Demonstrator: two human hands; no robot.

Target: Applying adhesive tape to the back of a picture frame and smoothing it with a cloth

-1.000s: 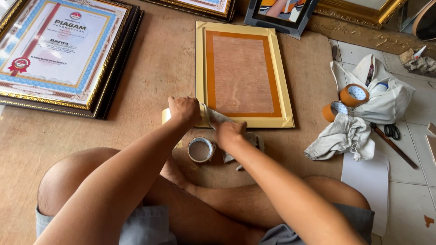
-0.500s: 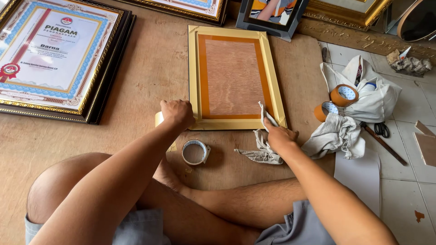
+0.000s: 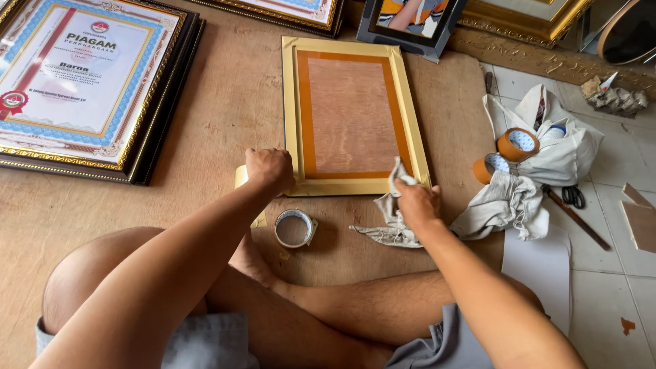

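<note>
Right hand (image 3: 418, 203) gripping crumpled grey rag (image 3: 395, 219), left hand (image 3: 270, 169) steadying rectangular gold frame (image 3: 355, 116)

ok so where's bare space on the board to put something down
Bare wood lies between the certificate frame and the gold frame, above the left hand. A smaller patch sits below the cloth. Right of the right hand it is crowded: tape rolls, white bag, scissors.

The gold picture frame (image 3: 352, 116) has a smooth, satiny moulding around a matt brown board backing edged in glossy orange tape. The rag (image 3: 393, 219) is soft, crumpled off-white cloth. The plywood sheet (image 3: 219, 102) beneath looks matt, grainy and scuffed. The floor tiles (image 3: 608, 280) look smooth.
</note>
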